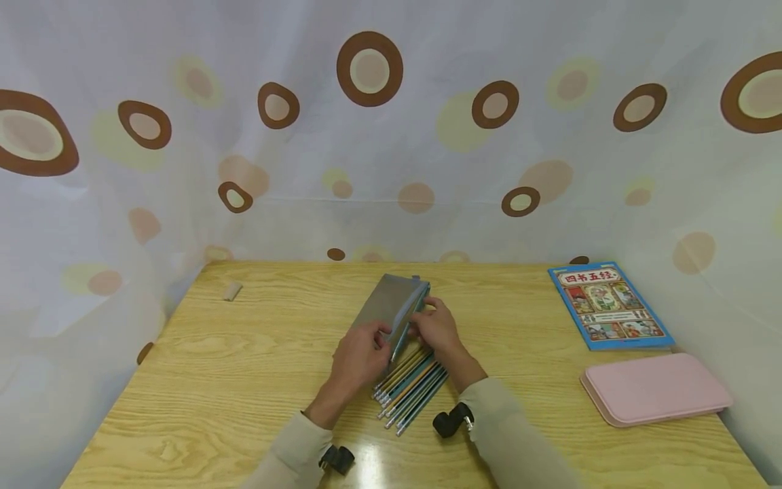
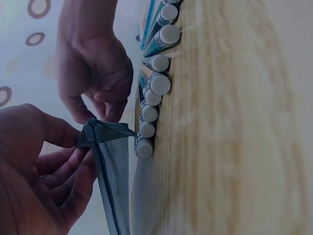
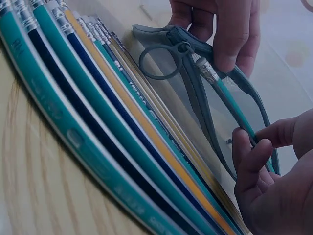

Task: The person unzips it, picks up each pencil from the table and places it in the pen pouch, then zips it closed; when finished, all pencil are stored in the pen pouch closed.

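Observation:
A grey-blue zippered mesh pencil pouch (image 1: 386, 299) stands tilted between the hands, its zip side open. My left hand (image 1: 360, 354) pinches the pouch's near corner between thumb and fingers, beside the zip. A green pencil (image 3: 229, 100) with a white eraser lies within the pouch's mouth in the right wrist view. My right hand (image 1: 437, 327) pinches that pencil near the far side of the opening. Below the pouch, a row of several pencils (image 1: 417, 384) in green, dark blue, orange and gold rests on the table, eraser ends toward me. A ring pull (image 3: 160, 77) hangs from the zip.
On the right side of the wooden table (image 1: 244, 380) lie a blue picture-covered book (image 1: 611, 305) and a closed pink case (image 1: 660, 390). A small beige block (image 1: 233, 291) sits at the back left. A patterned curtain (image 1: 391, 149) surrounds the table's back and sides.

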Motion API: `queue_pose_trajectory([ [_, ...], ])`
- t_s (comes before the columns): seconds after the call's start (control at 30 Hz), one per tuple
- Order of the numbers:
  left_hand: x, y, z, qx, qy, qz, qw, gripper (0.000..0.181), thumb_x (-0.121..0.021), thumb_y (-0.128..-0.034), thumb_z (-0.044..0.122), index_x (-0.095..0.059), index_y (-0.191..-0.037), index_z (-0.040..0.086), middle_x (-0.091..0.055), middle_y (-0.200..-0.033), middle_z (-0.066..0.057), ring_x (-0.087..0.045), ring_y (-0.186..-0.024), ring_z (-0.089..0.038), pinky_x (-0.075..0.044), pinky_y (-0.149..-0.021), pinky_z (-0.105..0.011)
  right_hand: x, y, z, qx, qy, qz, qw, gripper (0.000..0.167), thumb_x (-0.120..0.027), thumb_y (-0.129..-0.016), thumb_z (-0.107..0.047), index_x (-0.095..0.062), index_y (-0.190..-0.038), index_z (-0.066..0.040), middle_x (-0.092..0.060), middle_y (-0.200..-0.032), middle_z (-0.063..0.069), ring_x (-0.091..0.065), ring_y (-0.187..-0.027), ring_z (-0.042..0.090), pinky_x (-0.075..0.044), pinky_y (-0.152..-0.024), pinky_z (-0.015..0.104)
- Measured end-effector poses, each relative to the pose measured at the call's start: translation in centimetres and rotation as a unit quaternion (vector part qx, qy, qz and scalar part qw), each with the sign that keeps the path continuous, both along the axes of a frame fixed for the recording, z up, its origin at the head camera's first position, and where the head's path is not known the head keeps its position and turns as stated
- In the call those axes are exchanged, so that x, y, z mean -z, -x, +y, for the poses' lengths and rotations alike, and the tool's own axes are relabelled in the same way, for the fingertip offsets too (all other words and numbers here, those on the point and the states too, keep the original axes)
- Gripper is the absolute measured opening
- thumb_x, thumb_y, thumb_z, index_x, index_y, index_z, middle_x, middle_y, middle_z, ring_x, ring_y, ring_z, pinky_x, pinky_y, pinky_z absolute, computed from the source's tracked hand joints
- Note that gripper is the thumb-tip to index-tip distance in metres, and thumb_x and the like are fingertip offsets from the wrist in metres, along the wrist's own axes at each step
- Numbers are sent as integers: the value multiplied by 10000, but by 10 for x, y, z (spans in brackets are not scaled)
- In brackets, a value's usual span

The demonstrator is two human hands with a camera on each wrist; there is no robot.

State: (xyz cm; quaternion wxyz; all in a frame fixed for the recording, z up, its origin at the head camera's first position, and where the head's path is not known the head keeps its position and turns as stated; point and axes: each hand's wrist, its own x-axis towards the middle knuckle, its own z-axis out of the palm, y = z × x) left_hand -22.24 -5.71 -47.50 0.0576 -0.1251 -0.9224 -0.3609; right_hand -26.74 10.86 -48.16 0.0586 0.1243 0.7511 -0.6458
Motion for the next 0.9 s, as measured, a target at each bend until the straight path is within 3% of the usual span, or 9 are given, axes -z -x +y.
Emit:
queue_pose_trajectory([
  [0.3, -2, -2, 0, -65, 76, 61, 9999, 234, -610, -831, 148, -703, -1044, 120, -648, -756, 53, -496, -538, -31, -412, -468, -207, 2, -2, -6, -82, 103, 103, 9999, 668, -571, -885, -55, -289, -1490, -19, -636, -1148, 217, -666, -650, 88, -530, -563, 229],
  [0.53, -2, -1, -1, -152, -104, -33, 9998, 253, -595, -829, 143, -707, -1054, 112, -665, -750, 42, -445, -445, -35, -377, -406, -215, 0, -5, 5, -289, 209, 41, 9994, 568, -569, -912, -97, -385, -1449, -96, -605, -1193, 191, -700, -728, 168, -534, -586, 260],
  [0.73, -2, 1, -3, -257, -357, -143, 9989, 262, -579, -838, 145, -703, -1066, 109, -670, -746, 39, -423, -397, -42, -338, -370, -214, -6, -12, 18, -612, 73, 131, 9980, 474, -575, -937, -150, -464, -1394, -86, -570, -1202, 168, -679, -844, 220, -553, -707, 300],
  [0.9, -3, 3, -5, -422, -543, -35, 9976, 252, -583, -839, 137, -709, -1056, 115, -681, -754, 32, -453, -412, -37, -354, -379, -217, -5, -19, 31, -702, -417, 339, 9961, 391, -555, -921, -134, -553, -1307, -73, -584, -1073, 107, -654, -848, 212, -540, -743, 312],
])
